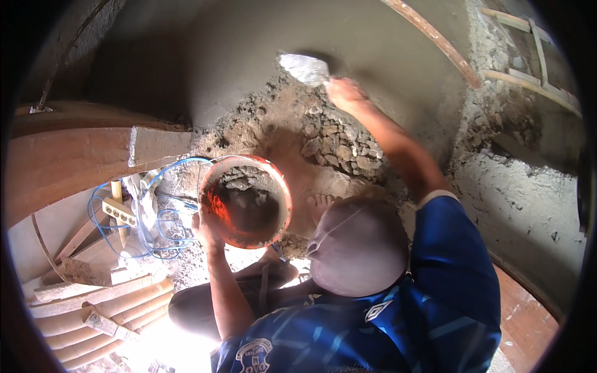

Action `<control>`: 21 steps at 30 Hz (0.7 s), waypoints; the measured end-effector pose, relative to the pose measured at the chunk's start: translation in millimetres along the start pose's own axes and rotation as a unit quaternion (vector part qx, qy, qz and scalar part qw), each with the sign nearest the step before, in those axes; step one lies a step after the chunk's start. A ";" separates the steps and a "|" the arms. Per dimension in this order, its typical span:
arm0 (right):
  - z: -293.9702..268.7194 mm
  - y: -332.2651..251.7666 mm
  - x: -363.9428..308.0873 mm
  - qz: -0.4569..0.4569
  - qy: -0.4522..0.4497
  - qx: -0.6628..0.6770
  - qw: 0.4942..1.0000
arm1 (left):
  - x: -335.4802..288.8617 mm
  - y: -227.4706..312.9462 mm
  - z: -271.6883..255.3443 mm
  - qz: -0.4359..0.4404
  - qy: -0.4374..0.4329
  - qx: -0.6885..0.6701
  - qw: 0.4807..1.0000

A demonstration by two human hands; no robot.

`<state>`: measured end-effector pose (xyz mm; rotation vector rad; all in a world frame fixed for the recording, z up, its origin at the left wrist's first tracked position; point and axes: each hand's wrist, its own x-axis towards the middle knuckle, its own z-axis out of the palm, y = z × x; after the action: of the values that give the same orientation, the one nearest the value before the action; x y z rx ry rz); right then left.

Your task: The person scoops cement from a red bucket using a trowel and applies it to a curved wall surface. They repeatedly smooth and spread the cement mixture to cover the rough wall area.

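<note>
My right hand (pixel 346 94) is closed round the handle of a trowel (pixel 303 69). The trowel's blade is coated in pale grey mortar and lies over a smooth grey cement surface (pixel 236 56), close to its ragged near edge. My left hand (pixel 208 231) grips the left side of an orange-red bucket (pixel 283 180); some of its fingers are hidden against the wall. Grey mortar (pixel 239 181) clings inside the bucket, mostly toward the far side, and the bottom is in shadow. Broken stones (pixel 342 146) lie in bare earth between the bucket and my right forearm.
Blue cable (pixel 168 231) coils left of the bucket, beside a power strip (pixel 119 212). A large brown board (pixel 74 163) runs in from the left. Bamboo poles (pixel 106 314) lie lower left. A curved wooden strip (pixel 435 40) crosses the far right, near a rough wall (pixel 516 205).
</note>
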<state>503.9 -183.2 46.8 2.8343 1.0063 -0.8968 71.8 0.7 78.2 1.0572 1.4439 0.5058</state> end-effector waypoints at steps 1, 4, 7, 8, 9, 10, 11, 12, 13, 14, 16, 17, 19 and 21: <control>4.2 -9.9 10.5 0.004 0.006 -0.002 1.000 | 2.1 -3.2 0.1 -0.001 -0.006 0.003 1.000; 7.1 -48.9 36.0 0.022 0.006 -0.005 1.000 | 8.9 -12.5 -1.6 0.028 0.006 -0.027 0.999; 14.1 -24.7 60.2 0.130 0.059 0.109 0.984 | 9.4 -15.0 -0.4 0.040 0.013 -0.014 0.999; 21.2 4.3 68.8 0.150 0.080 0.125 0.978 | 9.1 -13.8 0.9 0.033 0.002 -0.012 0.999; 19.6 25.8 69.4 0.137 0.081 0.105 0.982 | 7.2 -11.4 -1.1 0.026 -0.007 -0.008 1.000; 16.9 36.3 63.0 0.125 0.081 0.085 0.985 | 4.6 -10.8 -3.1 0.016 -0.017 -0.003 1.000; 16.7 39.0 61.4 0.156 0.098 0.106 0.977 | 4.4 -9.3 -2.1 0.012 -0.001 -0.015 1.000; 15.4 38.4 64.1 0.145 0.093 0.137 0.975 | 5.9 -7.2 1.0 0.008 0.015 -0.027 0.999; 12.1 33.9 63.3 0.138 0.087 0.168 0.972 | 5.0 -7.8 1.0 0.002 0.029 -0.036 0.999; 6.5 27.1 67.1 0.127 0.086 0.201 0.968 | 6.4 -8.0 0.8 0.005 0.028 -0.022 0.999; 3.7 11.4 72.2 0.140 0.079 0.200 0.966 | 11.7 -10.2 3.2 0.012 0.023 0.001 1.000; 9.0 0.7 76.8 0.117 0.072 0.181 0.974 | 10.8 -9.9 2.1 0.010 0.008 0.005 1.000; 17.4 -21.9 77.5 0.074 0.030 0.146 0.986 | 8.2 -10.2 -1.3 0.006 -0.018 0.014 1.000; 32.0 -54.1 51.8 0.041 -0.048 0.126 0.990 | 2.6 -8.6 -2.1 0.019 0.006 -0.002 1.000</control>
<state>488.7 -116.2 3.0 2.9715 0.8123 -1.2190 67.6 -0.8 70.2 1.0817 1.4341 0.5438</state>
